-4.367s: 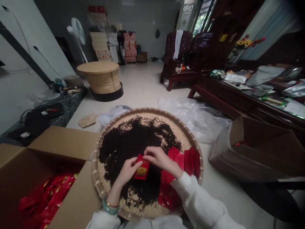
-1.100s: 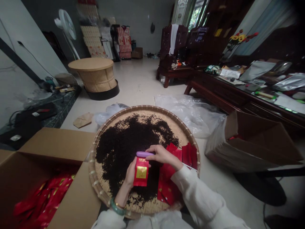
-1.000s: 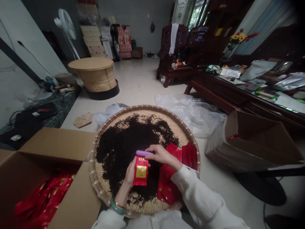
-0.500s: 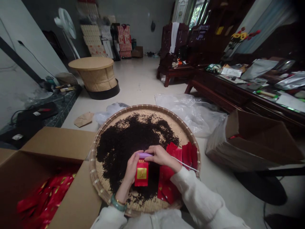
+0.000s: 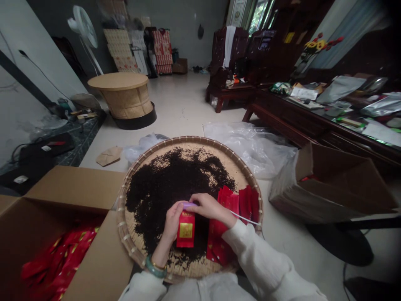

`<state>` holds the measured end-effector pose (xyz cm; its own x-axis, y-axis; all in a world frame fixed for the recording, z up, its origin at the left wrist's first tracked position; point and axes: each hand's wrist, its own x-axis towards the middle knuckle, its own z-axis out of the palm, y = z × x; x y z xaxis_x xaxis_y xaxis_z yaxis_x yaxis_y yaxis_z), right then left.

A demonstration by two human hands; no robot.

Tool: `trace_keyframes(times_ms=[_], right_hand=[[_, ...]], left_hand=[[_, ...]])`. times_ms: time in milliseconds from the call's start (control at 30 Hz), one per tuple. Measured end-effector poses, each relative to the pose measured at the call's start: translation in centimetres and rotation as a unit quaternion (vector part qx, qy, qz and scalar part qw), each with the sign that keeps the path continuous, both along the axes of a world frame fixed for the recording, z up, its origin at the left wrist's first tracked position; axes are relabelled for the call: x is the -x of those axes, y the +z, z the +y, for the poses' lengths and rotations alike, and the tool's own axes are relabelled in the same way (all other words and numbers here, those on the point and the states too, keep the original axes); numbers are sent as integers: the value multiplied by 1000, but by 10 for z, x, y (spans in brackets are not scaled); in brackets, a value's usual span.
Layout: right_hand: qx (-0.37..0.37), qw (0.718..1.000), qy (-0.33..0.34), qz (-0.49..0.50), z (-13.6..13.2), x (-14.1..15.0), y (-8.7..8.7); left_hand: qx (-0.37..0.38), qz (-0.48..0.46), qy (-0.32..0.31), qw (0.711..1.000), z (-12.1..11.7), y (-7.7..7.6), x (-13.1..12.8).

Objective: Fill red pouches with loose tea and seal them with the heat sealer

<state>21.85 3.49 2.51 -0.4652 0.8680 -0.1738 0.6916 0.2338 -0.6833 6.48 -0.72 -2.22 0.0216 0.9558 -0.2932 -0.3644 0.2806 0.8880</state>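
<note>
My left hand point(image 5: 173, 221) grips the top of a red foil sachet point(image 5: 185, 230) with a gold label, standing upright over the tea. My right hand point(image 5: 208, 206) holds a slim purple hand tool point(image 5: 189, 205) across the sachet's top edge, mostly hidden by my fingers. A white cord point(image 5: 244, 218) runs from under my right wrist toward the tray's rim. Loose black tea leaves point(image 5: 166, 184) lie heaped on a round woven bamboo tray point(image 5: 188, 140). Several red sachets point(image 5: 219, 246) lie on the tray beside my right forearm.
An open cardboard box point(image 5: 75, 184) with red packets point(image 5: 59, 255) stands at my left, and another cardboard box point(image 5: 328, 188) at my right. Clear plastic sheeting point(image 5: 247, 150) lies beyond the tray on the floor. Further back stand a low round table point(image 5: 119, 81) and a wooden bench point(image 5: 228, 92).
The purple tool has dropped from just above the sachet onto its top edge, and my fingers now cover most of it. The view has tilted slightly.
</note>
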Motion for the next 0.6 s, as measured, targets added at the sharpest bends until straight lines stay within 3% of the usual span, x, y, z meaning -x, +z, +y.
trace_keyframes(times_ms=[600], right_hand=[[-8,999,-11,31,-3,2,1]], left_hand=[[-12,11,-4,1000,-1,-4,2]])
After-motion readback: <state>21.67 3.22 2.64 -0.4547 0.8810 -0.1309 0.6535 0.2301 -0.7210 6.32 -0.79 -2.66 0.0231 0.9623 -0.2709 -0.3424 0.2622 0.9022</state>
